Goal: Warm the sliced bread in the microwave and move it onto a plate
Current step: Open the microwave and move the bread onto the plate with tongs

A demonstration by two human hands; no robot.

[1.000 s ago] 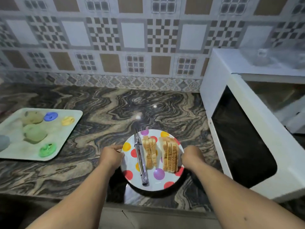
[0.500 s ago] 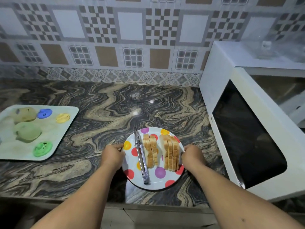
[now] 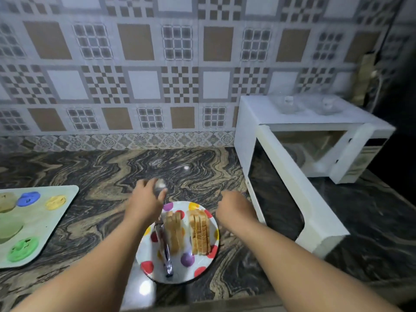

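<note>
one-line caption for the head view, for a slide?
Both hands hover beyond a dotted plate of sliced bread and tongs, microwave open.

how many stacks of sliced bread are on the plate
2. One stack stands beside the tongs at the middle of the polka-dot plate; the other stack stands toward its right rim.

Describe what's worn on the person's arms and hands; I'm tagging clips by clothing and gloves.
Nothing worn is visible. The left hand and right hand are bare, without gloves, and no rings, watch or bracelets show. Both forearms are uncovered right to the bottom edge of the view; no sleeve enters the picture.
</note>
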